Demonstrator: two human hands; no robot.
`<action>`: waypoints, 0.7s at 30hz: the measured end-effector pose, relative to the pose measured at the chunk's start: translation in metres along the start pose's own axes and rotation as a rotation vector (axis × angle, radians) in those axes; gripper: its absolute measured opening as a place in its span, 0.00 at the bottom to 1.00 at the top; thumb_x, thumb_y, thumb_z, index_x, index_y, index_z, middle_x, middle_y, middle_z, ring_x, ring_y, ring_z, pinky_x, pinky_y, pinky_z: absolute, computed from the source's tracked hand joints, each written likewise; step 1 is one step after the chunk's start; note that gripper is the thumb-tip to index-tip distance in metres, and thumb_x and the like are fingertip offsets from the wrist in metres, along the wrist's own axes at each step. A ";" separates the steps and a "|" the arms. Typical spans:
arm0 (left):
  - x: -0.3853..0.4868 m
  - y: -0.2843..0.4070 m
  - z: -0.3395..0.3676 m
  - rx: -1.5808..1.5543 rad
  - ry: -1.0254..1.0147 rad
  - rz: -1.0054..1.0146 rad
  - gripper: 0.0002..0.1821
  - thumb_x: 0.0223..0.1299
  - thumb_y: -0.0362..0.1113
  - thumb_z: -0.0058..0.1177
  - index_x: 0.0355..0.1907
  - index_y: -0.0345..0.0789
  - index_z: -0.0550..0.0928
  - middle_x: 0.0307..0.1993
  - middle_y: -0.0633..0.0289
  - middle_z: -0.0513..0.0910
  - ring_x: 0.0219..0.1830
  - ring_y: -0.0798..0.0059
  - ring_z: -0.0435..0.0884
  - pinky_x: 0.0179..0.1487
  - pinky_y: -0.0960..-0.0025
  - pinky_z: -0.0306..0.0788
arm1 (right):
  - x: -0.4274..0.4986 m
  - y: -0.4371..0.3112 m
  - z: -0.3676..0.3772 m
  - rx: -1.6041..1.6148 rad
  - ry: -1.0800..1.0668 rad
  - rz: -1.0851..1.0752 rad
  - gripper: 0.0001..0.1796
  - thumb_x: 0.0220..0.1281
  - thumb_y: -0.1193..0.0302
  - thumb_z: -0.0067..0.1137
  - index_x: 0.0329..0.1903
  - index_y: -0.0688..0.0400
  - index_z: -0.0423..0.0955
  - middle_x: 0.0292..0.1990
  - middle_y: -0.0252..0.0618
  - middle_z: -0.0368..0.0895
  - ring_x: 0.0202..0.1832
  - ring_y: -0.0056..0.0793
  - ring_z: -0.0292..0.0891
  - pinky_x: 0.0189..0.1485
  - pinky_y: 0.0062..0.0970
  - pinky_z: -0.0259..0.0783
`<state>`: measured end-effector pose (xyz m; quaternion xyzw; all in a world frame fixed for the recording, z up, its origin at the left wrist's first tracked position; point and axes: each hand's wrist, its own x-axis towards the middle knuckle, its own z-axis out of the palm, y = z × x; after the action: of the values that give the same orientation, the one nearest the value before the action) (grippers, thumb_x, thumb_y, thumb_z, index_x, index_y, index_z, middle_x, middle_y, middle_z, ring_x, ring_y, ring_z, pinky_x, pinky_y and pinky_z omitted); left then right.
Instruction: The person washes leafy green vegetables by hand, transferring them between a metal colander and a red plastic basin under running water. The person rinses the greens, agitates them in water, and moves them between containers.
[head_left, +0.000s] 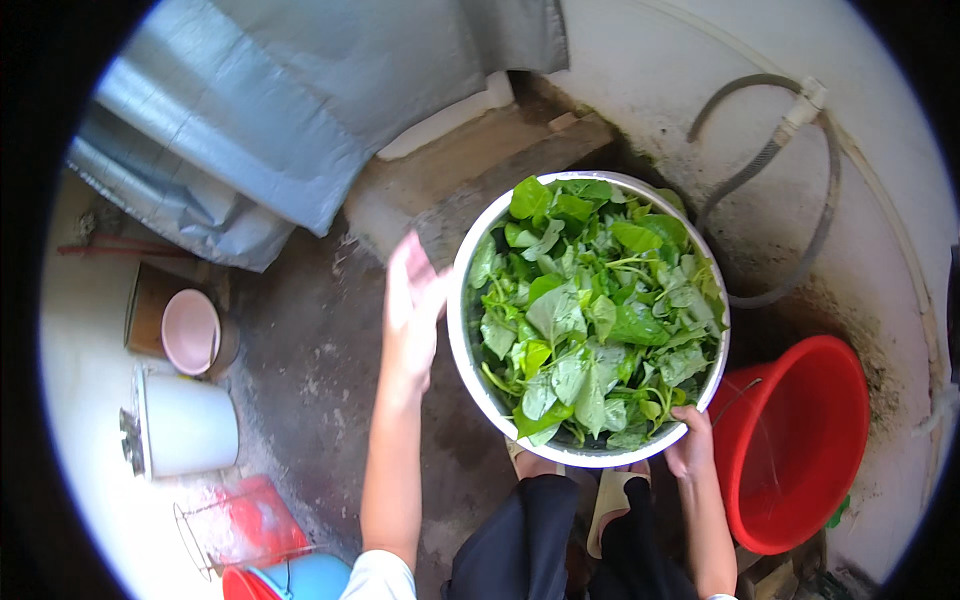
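Observation:
A round metal basin (466, 375) heaped with wet green leafy vegetables (592, 315) is held up in front of me, above my feet. My right hand (691, 441) grips its rim at the lower right, thumb over the edge. My left hand (414, 300) is beside the rim on the left, palm turned up and fingers apart; whether its thumb touches the basin I cannot tell. Leaves and stems fill the basin nearly to the rim and hide its bottom.
A large red bucket (799, 442) leans close by on the right. Grey hoses (821, 217) hang on the wall. Along the left wall stand a pink basin (191, 331), a white bucket (191, 425) and a blue bucket (319, 577). A silver-grey sheet (292, 112) hangs beyond, near a low concrete ledge (480, 187).

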<state>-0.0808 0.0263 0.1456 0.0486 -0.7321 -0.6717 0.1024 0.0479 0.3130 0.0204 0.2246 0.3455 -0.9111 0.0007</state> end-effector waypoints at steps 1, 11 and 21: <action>-0.018 -0.021 -0.015 -0.115 -0.046 -0.215 0.34 0.56 0.36 0.48 0.64 0.37 0.53 0.61 0.52 0.61 0.52 0.61 0.72 0.54 0.57 0.67 | 0.001 -0.003 0.003 -0.027 -0.019 -0.008 0.24 0.44 0.80 0.48 0.50 0.69 0.63 0.44 0.46 0.72 0.44 0.36 0.72 0.49 0.34 0.69; -0.116 -0.123 -0.109 -0.748 0.020 -0.591 0.26 0.58 0.43 0.39 0.58 0.33 0.64 0.55 0.54 0.70 0.54 0.61 0.71 0.59 0.57 0.62 | 0.041 0.040 0.065 -0.339 -0.221 0.116 0.18 0.41 0.81 0.52 0.41 0.66 0.67 0.34 0.37 0.73 0.37 0.26 0.70 0.44 0.25 0.65; -0.208 -0.215 -0.213 -0.825 0.439 -0.628 0.17 0.43 0.29 0.44 0.40 0.27 0.72 0.38 0.55 0.77 0.41 0.64 0.77 0.47 0.62 0.73 | 0.075 0.129 0.170 -0.821 -0.597 0.612 0.34 0.51 0.61 0.59 0.59 0.57 0.58 0.42 0.42 0.74 0.40 0.33 0.74 0.37 0.34 0.75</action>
<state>0.1539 -0.1576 -0.0691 0.3590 -0.3207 -0.8746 0.0579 -0.0690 0.1194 0.0206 0.0295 0.5742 -0.6851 0.4472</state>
